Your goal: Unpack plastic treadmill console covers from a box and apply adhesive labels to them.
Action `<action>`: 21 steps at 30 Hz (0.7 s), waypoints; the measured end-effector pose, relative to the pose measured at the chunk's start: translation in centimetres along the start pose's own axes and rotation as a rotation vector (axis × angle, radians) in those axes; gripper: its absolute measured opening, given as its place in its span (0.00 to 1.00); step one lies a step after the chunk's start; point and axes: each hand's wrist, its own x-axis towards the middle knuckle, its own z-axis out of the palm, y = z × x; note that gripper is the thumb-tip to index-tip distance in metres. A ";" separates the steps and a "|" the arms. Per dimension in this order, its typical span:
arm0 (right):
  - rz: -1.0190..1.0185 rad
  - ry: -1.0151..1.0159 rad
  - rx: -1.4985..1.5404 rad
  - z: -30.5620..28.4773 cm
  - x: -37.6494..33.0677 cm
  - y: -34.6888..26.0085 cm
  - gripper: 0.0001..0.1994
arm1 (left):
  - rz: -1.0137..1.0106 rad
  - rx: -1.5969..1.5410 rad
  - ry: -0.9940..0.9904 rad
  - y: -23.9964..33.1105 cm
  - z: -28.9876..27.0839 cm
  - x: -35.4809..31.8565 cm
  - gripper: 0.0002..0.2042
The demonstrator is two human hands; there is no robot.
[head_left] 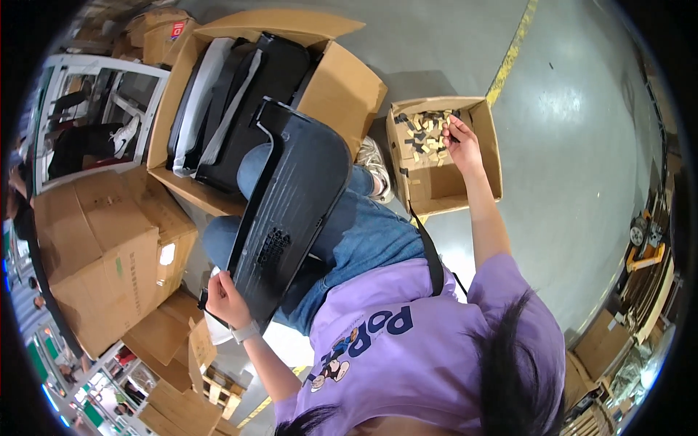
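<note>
A large black plastic panel (pixel 297 192) with a rounded corner and raised rim lies tilted across my lap. My left hand (pixel 227 301) is closed on its lower left edge. To the right, my right hand (pixel 464 145) reaches into a small open cardboard box (pixel 445 192), its fingers pinched together over a scatter of small tan and black pieces (pixel 425 134). Whatever sits between those fingertips is too small to make out. Beyond the panel, a bigger open carton (pixel 345 83) holds several similar black panels (pixel 251 109) with pale wrapping between them.
Stacked closed cartons (pixel 98 247) stand at my left, beside a white metal frame (pixel 109 65). More open cardboard (pixel 171 341) lies lower left. A yellow floor line (pixel 512 47) runs past the small box. Flattened cardboard (pixel 647 291) and an orange-handled trolley (pixel 643 251) line the far right.
</note>
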 end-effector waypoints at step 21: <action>0.449 -0.892 -0.323 32.6 -22.2 7.8 0.03 | -0.088 -0.889 -0.010 11.2 -1.1 1.1 0.02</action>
